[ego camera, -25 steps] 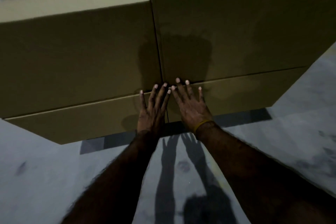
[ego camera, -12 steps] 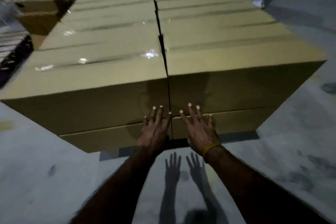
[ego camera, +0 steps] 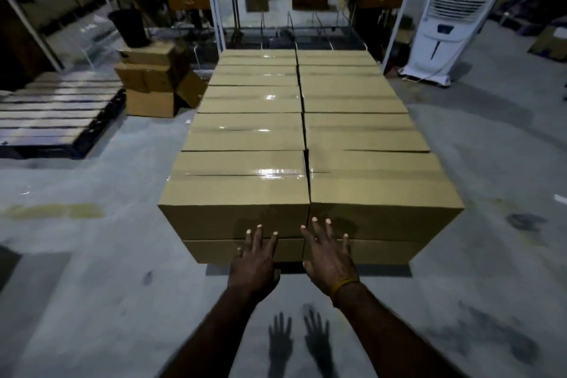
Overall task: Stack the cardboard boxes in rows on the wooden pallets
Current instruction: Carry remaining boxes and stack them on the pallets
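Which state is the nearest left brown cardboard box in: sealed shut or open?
Sealed shut. The nearest left brown cardboard box has its top flaps lying flat, with a glossy strip of clear tape running along their seam.

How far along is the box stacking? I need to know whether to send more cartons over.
Done: the stacked boxes sit in two neat columns, two layers showing at the front. In hand: nothing is being carried; the left hand and right hand are spread open at the front boxes' seam. Left: a wooden pallet at left shows bare slats, and loose boxes sit piled beside it.
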